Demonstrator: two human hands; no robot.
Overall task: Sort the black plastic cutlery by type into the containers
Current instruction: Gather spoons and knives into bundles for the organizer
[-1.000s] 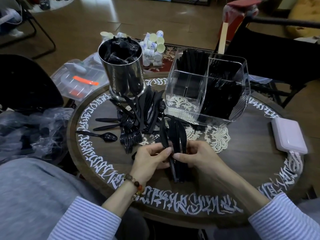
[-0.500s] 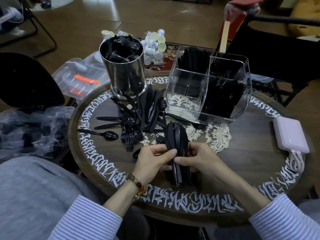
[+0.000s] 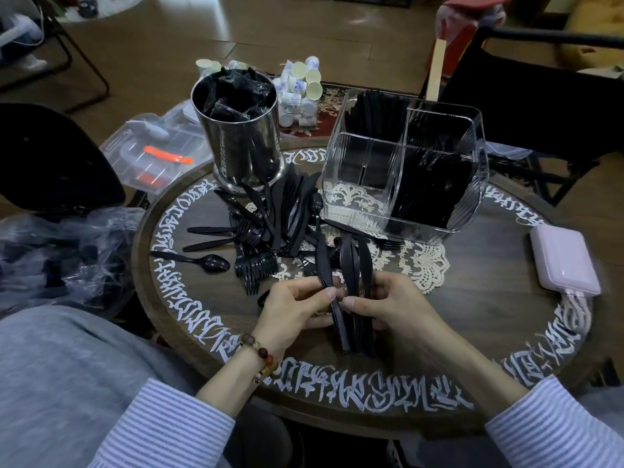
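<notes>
While centred in frame, round dark table (image 3: pixel 479 336) noted, white script around rim. Clear divided container (image 3: pixel 401 163) upper right, holding black cutlery. Steel canister (image 3: pixel 244 143) upper centre-left. Loose cutlery pile (image 3: pixel 270 224) between them. Lower centre: left hand (image 3: pixel 293 312) pinching one black knife (image 3: pixel 326 265); right hand (image 3: pixel 395 309) curled around knife bundle (image 3: pixel 358 282).

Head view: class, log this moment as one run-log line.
left hand: pinches one knife | right hand: grips knife bundle | clear organizer: partly filled
</notes>
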